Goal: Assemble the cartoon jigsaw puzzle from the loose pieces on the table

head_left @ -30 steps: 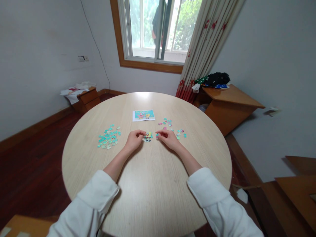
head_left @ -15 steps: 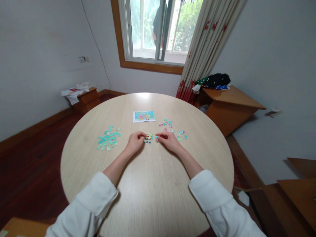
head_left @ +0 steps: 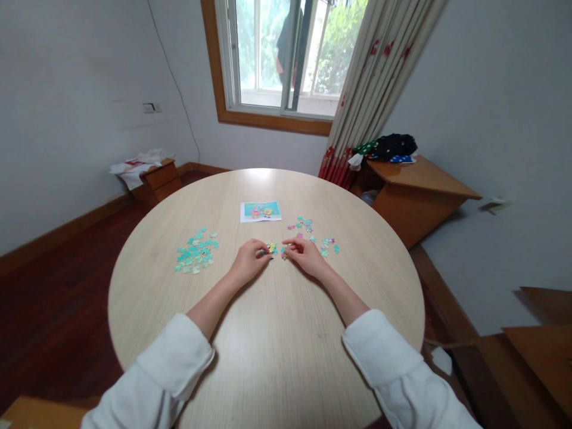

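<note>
A small joined section of jigsaw puzzle (head_left: 272, 246), with yellow in its middle, lies near the centre of the table. My left hand (head_left: 251, 262) grips its left side, thumb at the lower edge and fingers above, covering part of it. Just to the right, a small pink-and-teal puzzle piece (head_left: 283, 252) is pinched in the fingertips of my right hand (head_left: 306, 253). A narrow gap separates that piece from the joined section. Beyond my hands lies a printed reference picture (head_left: 261, 211) with a pink and a yellow figure on teal.
Loose teal pieces (head_left: 195, 252) are heaped on the left of the round wooden table (head_left: 268, 357). More scattered pieces (head_left: 330, 245) lie right of my right hand, and others (head_left: 300, 224) farther back. A cabinet (head_left: 420, 179) with cloths stands beyond the table's right edge.
My left thumb and fingers have spread apart and shifted over the lower left of the joined section, covering more of it. My right hand stays nearly still with its piece.
</note>
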Demonstrator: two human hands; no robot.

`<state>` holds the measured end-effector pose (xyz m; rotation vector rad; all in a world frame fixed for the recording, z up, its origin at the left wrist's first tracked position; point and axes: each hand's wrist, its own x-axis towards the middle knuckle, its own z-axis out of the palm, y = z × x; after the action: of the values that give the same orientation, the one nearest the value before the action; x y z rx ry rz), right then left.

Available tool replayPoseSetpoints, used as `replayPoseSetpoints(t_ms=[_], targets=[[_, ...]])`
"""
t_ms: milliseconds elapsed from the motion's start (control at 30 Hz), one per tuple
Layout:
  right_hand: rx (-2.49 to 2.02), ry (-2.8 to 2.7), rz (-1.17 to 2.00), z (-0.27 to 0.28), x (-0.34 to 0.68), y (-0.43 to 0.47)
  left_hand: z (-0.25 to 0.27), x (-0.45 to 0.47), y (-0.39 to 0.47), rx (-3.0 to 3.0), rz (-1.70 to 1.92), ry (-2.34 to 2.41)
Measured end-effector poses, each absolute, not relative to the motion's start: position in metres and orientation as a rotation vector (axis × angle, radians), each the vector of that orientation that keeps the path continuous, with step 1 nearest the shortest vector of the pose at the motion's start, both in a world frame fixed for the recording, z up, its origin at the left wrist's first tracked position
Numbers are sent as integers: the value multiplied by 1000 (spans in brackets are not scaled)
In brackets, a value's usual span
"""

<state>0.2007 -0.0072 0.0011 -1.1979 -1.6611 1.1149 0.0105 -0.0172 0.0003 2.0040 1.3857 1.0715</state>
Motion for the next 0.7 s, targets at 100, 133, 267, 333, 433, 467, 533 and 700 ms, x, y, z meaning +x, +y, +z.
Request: replayPoseSetpoints(t_ms=[100, 133, 267, 333, 433, 467, 533, 700], targets=[[-1170, -1640, 1143, 1, 200, -8, -1, 10, -18, 2101, 1048, 1371], [-1163, -1639, 1145, 0, 200, -8, -1, 10, -17, 2117, 1045, 1373], [-1147, -1645, 1139, -1, 200, -8, -4, 10, -17, 2159, 1029, 1394], [-1143, -1648, 1139, -1, 200, -7, -5, 10, -16, 2175, 1018, 1414], [-1144, -1649, 1144, -1, 200, -7, -5, 10, -16, 2188, 1017, 1438], [-1147, -1648, 1146, -1, 200, -7, -6, 10, -16, 2192, 1019, 1441], [-1155, -1648, 1148, 0, 201, -7, -7, 10, -16, 2203, 1018, 1442], [-1174, -1650, 1152, 0, 200, -7, -8, 10, -15, 2231, 1011, 1449]])
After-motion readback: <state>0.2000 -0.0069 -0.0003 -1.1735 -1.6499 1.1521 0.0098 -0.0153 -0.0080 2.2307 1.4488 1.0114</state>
